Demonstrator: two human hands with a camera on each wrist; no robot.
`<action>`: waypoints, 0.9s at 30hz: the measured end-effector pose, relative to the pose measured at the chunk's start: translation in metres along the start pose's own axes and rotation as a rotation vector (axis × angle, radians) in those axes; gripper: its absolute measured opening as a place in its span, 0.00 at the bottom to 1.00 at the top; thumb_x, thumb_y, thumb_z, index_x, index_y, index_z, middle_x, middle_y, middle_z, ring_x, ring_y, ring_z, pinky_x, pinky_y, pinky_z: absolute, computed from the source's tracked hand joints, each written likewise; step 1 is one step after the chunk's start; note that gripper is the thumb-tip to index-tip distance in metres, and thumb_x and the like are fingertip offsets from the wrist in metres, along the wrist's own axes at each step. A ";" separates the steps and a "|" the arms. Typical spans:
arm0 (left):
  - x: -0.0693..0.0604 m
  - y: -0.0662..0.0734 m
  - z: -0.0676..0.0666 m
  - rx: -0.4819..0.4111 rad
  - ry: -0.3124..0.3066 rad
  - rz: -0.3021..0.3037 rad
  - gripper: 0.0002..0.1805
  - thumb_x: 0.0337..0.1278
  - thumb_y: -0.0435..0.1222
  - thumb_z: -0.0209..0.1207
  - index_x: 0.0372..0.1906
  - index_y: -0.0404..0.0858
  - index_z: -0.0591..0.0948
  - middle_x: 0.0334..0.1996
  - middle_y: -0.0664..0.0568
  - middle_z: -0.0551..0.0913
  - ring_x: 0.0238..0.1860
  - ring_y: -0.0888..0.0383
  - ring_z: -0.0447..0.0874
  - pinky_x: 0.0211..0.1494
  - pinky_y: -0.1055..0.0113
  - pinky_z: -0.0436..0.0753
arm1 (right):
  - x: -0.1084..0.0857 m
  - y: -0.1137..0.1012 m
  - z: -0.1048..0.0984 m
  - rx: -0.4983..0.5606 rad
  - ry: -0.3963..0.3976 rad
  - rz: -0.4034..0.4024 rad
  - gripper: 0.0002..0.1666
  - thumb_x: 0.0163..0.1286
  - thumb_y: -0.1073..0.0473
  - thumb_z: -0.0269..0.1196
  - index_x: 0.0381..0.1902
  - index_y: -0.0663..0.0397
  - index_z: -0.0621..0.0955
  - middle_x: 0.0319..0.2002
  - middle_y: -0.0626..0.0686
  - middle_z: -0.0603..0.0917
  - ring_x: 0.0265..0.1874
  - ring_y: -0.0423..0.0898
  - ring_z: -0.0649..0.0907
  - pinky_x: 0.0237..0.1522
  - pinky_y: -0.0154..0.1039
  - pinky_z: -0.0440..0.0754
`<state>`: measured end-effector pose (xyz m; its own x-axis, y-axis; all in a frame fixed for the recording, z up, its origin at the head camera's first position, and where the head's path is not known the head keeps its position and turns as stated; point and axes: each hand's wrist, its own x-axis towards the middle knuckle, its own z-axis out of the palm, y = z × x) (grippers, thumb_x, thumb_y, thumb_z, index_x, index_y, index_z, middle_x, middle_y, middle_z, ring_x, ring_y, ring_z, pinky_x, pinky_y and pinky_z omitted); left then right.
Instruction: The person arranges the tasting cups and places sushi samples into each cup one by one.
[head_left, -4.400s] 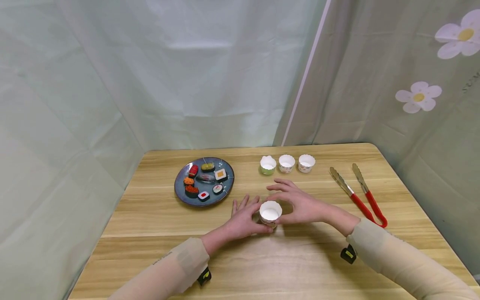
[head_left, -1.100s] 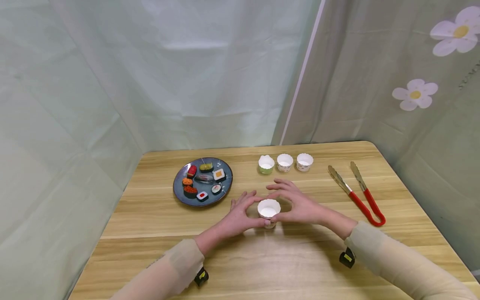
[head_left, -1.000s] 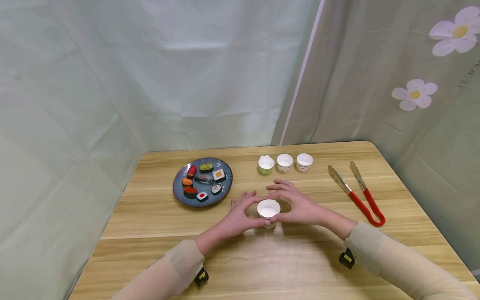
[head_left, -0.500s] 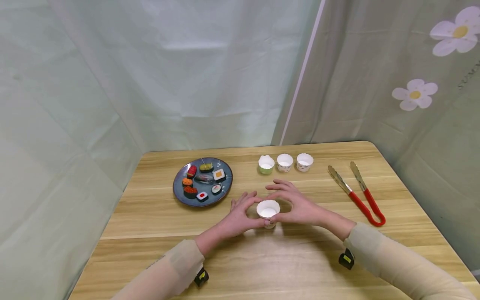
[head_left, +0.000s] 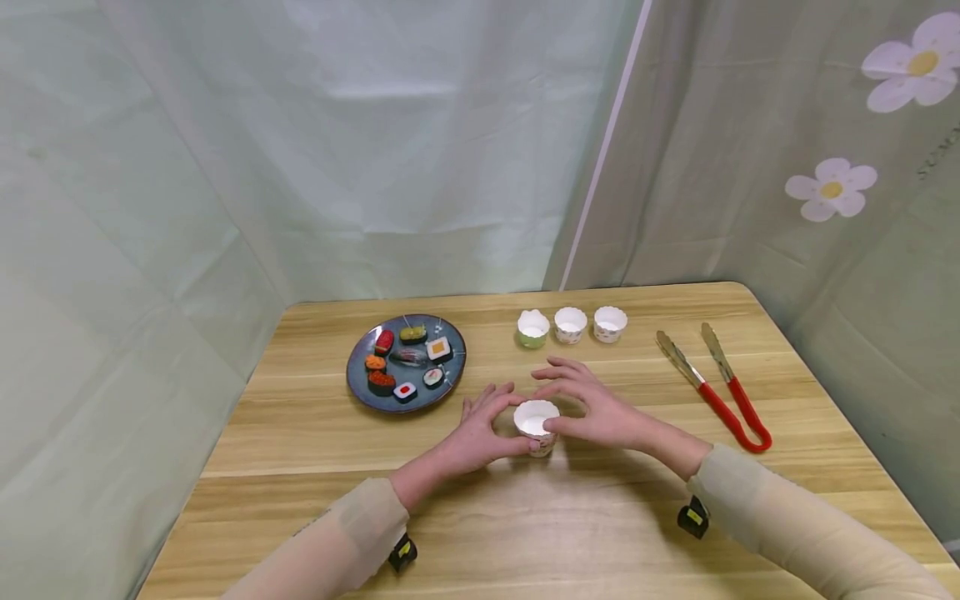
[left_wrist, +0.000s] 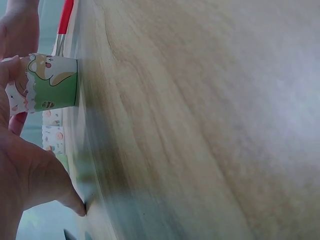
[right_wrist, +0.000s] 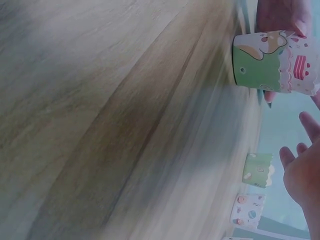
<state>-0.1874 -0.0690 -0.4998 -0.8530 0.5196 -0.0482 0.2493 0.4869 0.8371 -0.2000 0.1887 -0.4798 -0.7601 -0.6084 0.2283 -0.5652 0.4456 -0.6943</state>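
Two nested paper cups stand upright between the hands, a white patterned cup (head_left: 536,419) (right_wrist: 303,67) on top and a green printed cup (left_wrist: 56,89) (right_wrist: 255,70) below. The left hand (head_left: 474,435) grips the stack between thumb and index finger, its other fingers spread toward the plate. The right hand (head_left: 596,410) curves round the upper cup from the other side, thumb over the near rim and index finger at the far rim, its remaining fingers raised. In the right wrist view the right hand (right_wrist: 305,172) shows spread fingers; its thumb is hidden there.
A blue plate (head_left: 360,390) with several sushi pieces stands at the left. Behind the hands are a green cup (head_left: 532,339) and two white patterned cups (head_left: 571,335) (head_left: 610,334). Red-handled tongs (head_left: 722,408) lie spread at the right. Curtains surround the table.
The right thumb has shifted from the upper cup's near side up over its rim. The left thumb has slid slightly left along the stack since the earliest frame; both hands otherwise stay around it.
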 end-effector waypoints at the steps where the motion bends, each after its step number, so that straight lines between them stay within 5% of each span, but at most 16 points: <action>1: 0.000 0.000 0.000 0.000 -0.002 0.000 0.31 0.53 0.57 0.73 0.62 0.62 0.78 0.79 0.46 0.58 0.81 0.40 0.38 0.74 0.30 0.26 | 0.001 -0.001 0.000 0.004 0.011 0.005 0.17 0.68 0.45 0.71 0.54 0.35 0.85 0.71 0.50 0.73 0.77 0.53 0.56 0.71 0.71 0.58; 8: -0.001 0.000 0.000 -0.008 0.010 0.020 0.30 0.53 0.52 0.74 0.61 0.56 0.79 0.78 0.42 0.59 0.80 0.38 0.39 0.73 0.27 0.28 | 0.013 -0.008 0.004 -0.018 0.126 0.086 0.02 0.67 0.54 0.72 0.36 0.41 0.87 0.61 0.47 0.82 0.72 0.54 0.66 0.71 0.65 0.62; 27: 0.000 -0.001 0.001 0.006 0.003 0.021 0.33 0.52 0.54 0.74 0.64 0.54 0.78 0.78 0.43 0.59 0.80 0.38 0.39 0.73 0.27 0.29 | 0.019 -0.020 0.008 0.051 0.278 0.248 0.08 0.62 0.59 0.73 0.26 0.40 0.86 0.55 0.45 0.84 0.62 0.50 0.71 0.66 0.59 0.66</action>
<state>-0.1870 -0.0687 -0.5012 -0.8488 0.5279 -0.0296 0.2697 0.4804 0.8345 -0.2007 0.1628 -0.4665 -0.9339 -0.2815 0.2202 -0.3413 0.5194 -0.7834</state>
